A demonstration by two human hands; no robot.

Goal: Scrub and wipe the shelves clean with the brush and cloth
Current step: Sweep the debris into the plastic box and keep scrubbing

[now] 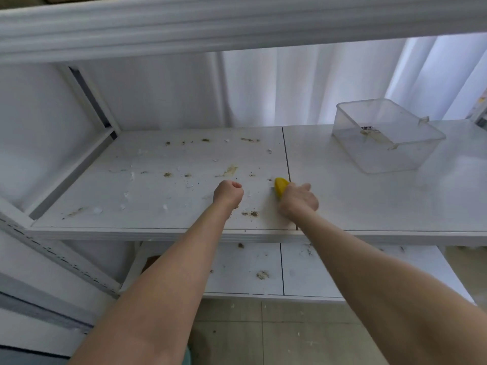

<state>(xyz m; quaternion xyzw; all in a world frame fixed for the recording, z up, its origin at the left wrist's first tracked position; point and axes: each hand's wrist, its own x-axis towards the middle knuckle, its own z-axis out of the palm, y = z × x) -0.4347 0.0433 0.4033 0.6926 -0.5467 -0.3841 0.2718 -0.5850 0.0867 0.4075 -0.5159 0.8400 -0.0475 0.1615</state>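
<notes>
The middle white shelf [147,196] is spotted with brown crumbs, smears and white flecks on its left panel. My right hand [297,200] grips a yellow brush [281,186], pressed on the shelf right by the seam between the two panels. My left hand [228,194] is curled into a fist with nothing visible in it and rests on the shelf a little to the left of the brush. A lower shelf [245,275] also carries crumbs. No cloth is in sight.
A clear plastic container [421,151] with some debris inside stands at the back right of the middle shelf. The upper shelf's front rail [237,25] hangs overhead. A white upright post [87,96] stands at the back left, with white curtains behind and tiled floor below.
</notes>
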